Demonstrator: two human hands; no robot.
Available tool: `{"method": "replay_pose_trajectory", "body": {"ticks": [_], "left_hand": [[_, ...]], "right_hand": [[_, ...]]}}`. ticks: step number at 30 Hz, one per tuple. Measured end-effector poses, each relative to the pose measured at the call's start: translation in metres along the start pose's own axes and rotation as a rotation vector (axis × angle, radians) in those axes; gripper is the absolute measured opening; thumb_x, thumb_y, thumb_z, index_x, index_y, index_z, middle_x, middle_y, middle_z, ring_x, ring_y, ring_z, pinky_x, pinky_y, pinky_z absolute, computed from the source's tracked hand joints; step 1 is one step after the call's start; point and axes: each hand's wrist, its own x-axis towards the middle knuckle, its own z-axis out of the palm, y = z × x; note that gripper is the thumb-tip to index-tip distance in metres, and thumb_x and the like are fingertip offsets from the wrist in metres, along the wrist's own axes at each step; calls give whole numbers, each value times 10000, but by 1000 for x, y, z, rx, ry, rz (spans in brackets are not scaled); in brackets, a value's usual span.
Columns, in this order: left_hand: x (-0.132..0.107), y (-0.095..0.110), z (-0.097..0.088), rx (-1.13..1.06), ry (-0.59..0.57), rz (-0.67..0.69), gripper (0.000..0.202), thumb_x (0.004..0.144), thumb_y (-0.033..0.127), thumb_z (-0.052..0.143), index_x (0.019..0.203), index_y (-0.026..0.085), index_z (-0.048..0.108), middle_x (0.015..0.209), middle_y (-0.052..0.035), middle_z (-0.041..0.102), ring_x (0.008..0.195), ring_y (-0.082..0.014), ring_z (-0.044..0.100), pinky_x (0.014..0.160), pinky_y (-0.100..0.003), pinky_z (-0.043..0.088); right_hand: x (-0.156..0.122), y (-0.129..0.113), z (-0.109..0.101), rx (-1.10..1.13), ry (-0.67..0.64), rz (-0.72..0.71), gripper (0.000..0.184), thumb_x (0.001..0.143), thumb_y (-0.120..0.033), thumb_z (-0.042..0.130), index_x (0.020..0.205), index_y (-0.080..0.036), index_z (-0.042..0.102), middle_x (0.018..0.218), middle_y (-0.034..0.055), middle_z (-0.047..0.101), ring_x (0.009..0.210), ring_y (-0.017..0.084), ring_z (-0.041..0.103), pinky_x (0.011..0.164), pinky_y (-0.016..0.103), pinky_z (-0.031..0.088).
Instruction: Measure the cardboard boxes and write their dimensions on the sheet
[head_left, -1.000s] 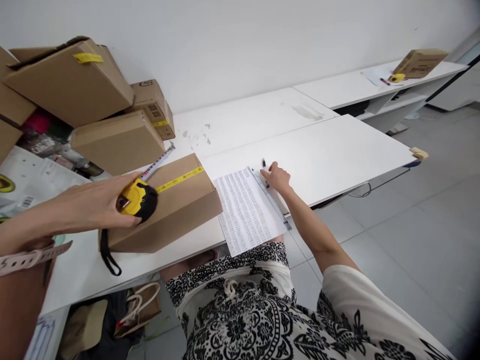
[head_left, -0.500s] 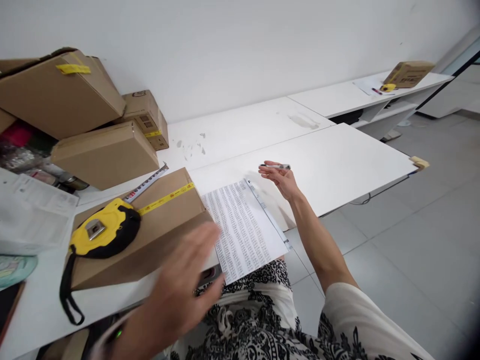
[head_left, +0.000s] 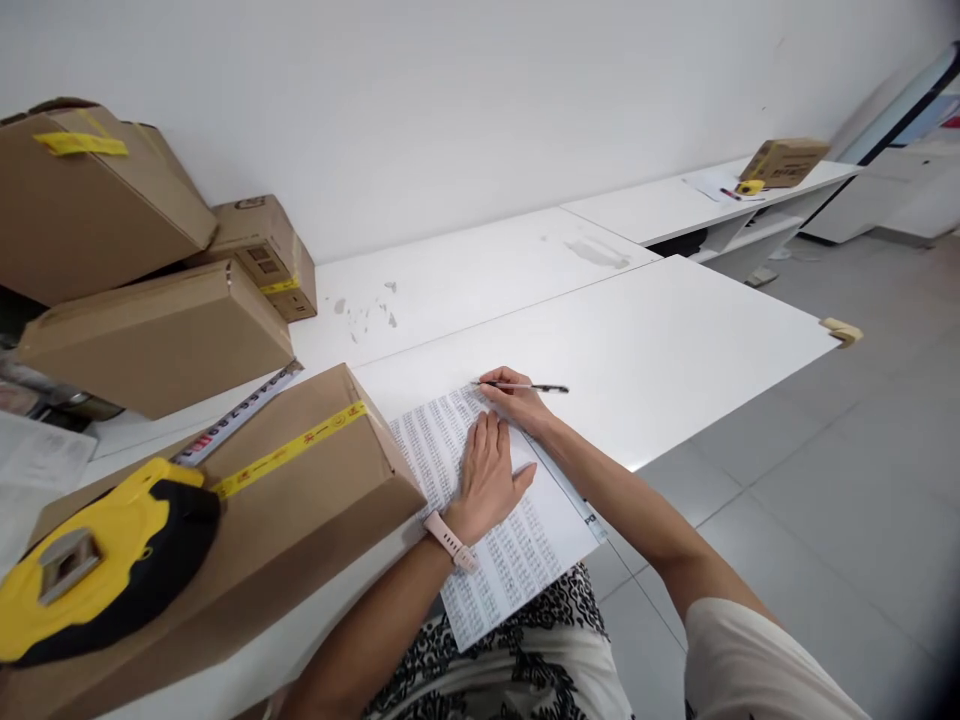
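My left hand (head_left: 489, 475) lies flat, fingers together, on a printed sheet (head_left: 517, 555) full of small rows of text; a pink watch strap is on that wrist. Just beyond it my right hand (head_left: 516, 400) pinches a thin black pen (head_left: 536, 387) with its tip at the sheet's top edge. The sheet hangs over the front edge of the white table (head_left: 637, 345). Left of the sheet stands a cardboard box (head_left: 300, 500) with a strip of yellow tape. A yellow and black tape measure (head_left: 97, 560) rests on the box, its blade (head_left: 236, 412) pulled out toward the wall.
Three more cardboard boxes (head_left: 157, 335) are stacked at the back left against the wall. A further white desk (head_left: 697, 195) at the right carries a small box (head_left: 784, 160), papers and a yellow object. Grey tiled floor lies to the right of the table.
My left hand let go of the tape measure, swung right and settled flat on the sheet. My right hand picked up the pen and brought it to the sheet's top. The view shifted left and closer.
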Motion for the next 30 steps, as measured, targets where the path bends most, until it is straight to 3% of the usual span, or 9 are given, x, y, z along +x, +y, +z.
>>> {"method": "replay_pose_trajectory", "body": {"ticks": [3, 8, 13, 18, 30], "left_hand": [[-1, -1, 7, 0, 39, 1, 777, 929, 489, 509, 1448, -63, 338, 1557, -313, 329, 1476, -407, 256, 1203, -557, 245], [-1, -1, 10, -19, 94, -6, 756, 923, 465, 524, 1435, -64, 357, 1551, -329, 322, 1468, -413, 273, 1190, -552, 277], [-1, 0, 8, -34, 84, -18, 767, 915, 493, 532, 1429, -56, 378, 1541, -320, 352, 1462, -421, 283, 1182, -562, 291], [-1, 0, 7, -33, 76, -19, 796, 908, 489, 544, 1438, -76, 361, 1530, -322, 369, 1459, -420, 289, 1191, -547, 276], [1, 1, 6, -3, 91, -19, 785, 892, 515, 552, 1408, -59, 405, 1502, -313, 418, 1442, -407, 329, 1191, -531, 274]], "right_hand": [[0, 5, -2, -158, 35, -35, 266, 847, -465, 629, 819, -212, 556, 706, -39, 524, 611, 113, 470, 593, 279, 395], [2, 10, -1, -127, -12, -15, 285, 834, -467, 641, 875, -225, 495, 694, -49, 531, 591, 129, 537, 574, 284, 424], [2, 9, 0, -260, 132, -75, 291, 829, -430, 643, 738, -229, 455, 553, -73, 416, 513, 109, 408, 511, 265, 320], [-1, 5, -2, -403, 31, -115, 210, 858, -355, 570, 749, -233, 439, 538, -77, 403, 505, 106, 371, 514, 268, 292], [-1, 4, -1, -469, 32, -132, 212, 830, -344, 556, 729, -237, 403, 528, -76, 392, 510, 108, 355, 515, 266, 280]]}}
